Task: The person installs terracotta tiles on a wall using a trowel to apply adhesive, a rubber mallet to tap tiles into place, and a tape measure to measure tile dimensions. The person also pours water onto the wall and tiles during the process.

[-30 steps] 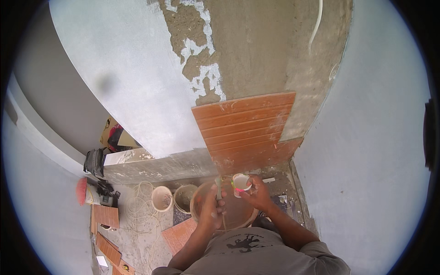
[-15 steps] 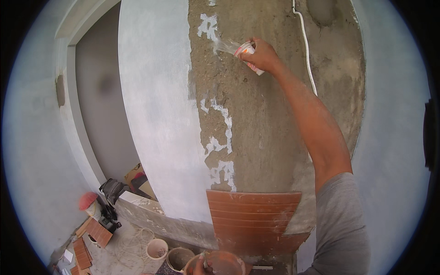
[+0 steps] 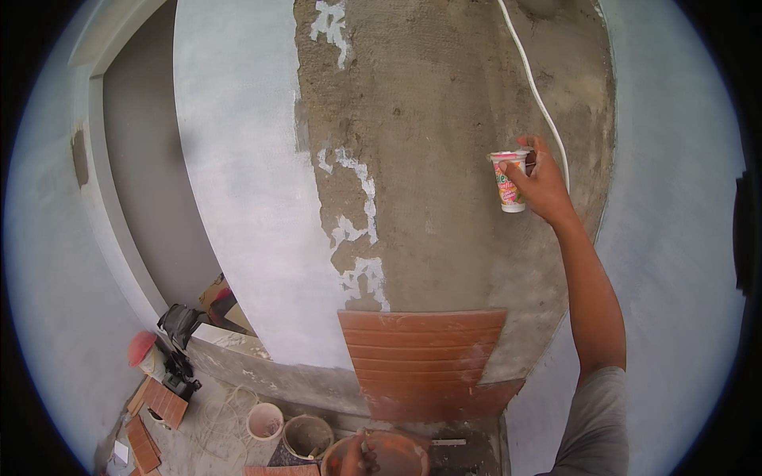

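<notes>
My right hand (image 3: 544,182) is wrapped round a small printed plastic cup (image 3: 510,194), held upright in front of the bare grey-brown plaster wall (image 3: 429,159). Whether anything is left in the cup cannot be seen. Low at the bottom edge, my left hand (image 3: 361,458) is closed at the rim of a reddish-orange tub (image 3: 405,456) and seems to grip it. Reddish-brown grooved tiles (image 3: 429,341) cover the lower part of the wall. Ragged white patches (image 3: 361,190) cling to the plaster beside the white painted strip (image 3: 246,174).
A white cable (image 3: 530,75) hangs down the wall near my right hand. Two buckets, one pale (image 3: 265,421) and one dark (image 3: 308,436), stand left of the tub. Loose tiles (image 3: 143,444), a black bag (image 3: 182,324) and coiled cord (image 3: 226,428) lie farther left.
Water was splashing from the tilted cup onto the upper wall. My right hand has since come down and to the right, and the cup is upright. The view has shifted slightly.
</notes>
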`<state>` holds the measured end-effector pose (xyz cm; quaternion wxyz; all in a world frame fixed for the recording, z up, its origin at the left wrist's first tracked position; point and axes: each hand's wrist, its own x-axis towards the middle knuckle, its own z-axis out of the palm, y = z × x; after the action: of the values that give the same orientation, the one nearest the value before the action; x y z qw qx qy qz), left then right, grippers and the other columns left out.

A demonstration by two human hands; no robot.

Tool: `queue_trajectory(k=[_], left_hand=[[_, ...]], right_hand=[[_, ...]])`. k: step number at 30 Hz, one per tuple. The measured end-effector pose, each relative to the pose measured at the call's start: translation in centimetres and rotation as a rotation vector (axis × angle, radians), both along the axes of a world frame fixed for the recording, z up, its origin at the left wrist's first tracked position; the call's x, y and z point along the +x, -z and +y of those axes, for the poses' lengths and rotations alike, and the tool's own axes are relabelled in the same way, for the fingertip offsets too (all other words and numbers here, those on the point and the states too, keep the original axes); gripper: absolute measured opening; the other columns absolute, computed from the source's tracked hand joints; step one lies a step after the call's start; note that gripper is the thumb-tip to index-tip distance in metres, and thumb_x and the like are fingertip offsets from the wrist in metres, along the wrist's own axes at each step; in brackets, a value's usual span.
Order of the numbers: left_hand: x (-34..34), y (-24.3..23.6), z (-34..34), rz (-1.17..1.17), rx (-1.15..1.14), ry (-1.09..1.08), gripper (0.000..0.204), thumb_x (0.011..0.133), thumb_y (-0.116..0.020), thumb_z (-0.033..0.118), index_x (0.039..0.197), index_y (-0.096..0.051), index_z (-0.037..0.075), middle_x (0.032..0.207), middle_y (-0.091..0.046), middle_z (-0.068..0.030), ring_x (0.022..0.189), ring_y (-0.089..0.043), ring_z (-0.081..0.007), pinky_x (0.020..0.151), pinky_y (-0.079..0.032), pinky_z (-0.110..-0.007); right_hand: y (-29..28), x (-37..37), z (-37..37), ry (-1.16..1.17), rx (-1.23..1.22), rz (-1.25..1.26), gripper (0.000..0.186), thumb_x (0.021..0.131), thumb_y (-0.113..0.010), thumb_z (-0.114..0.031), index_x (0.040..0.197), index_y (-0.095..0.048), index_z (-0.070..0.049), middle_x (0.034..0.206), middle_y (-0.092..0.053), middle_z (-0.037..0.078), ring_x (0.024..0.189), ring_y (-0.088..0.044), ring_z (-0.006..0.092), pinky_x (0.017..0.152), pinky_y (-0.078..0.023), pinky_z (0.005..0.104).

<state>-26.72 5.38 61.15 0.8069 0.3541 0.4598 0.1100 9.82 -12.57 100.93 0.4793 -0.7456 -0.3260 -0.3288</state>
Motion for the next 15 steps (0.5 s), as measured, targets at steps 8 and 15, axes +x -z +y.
queue_trajectory(k=[8, 15], left_hand=[[0.0, 1.9, -0.1, 0.107, 0.065, 0.035, 0.036, 0.092, -0.058, 0.05, 0.075, -0.057, 0.019, 0.055, -0.046, 0.0033, 0.042, -0.039, -0.0115, 0.038, -0.031, -0.026], [2.6, 2.5, -3.7, 0.067, 0.076, 0.17, 0.036, 0.093, -0.055, 0.051, 0.076, -0.056, 0.019, 0.057, -0.046, 0.0038, 0.043, -0.039, -0.0108, 0.039, -0.032, -0.026]], right_hand=[[1.5, -8.8, -16.6, -0.021, -0.159, 0.245, 0.057, 0.071, -0.08, -0.019, 0.115, -0.055, 0.007, 0.085, -0.067, 0.016, 0.079, -0.066, 0.0187, 0.073, -0.053, 0.0316], [-18.4, 5.4, -10.7, 0.186, -0.338, -0.319, 0.065, 0.074, -0.078, -0.028, 0.126, -0.056, 0.004, 0.107, -0.068, 0.023, 0.098, -0.067, 0.0337, 0.088, -0.051, 0.0397]])
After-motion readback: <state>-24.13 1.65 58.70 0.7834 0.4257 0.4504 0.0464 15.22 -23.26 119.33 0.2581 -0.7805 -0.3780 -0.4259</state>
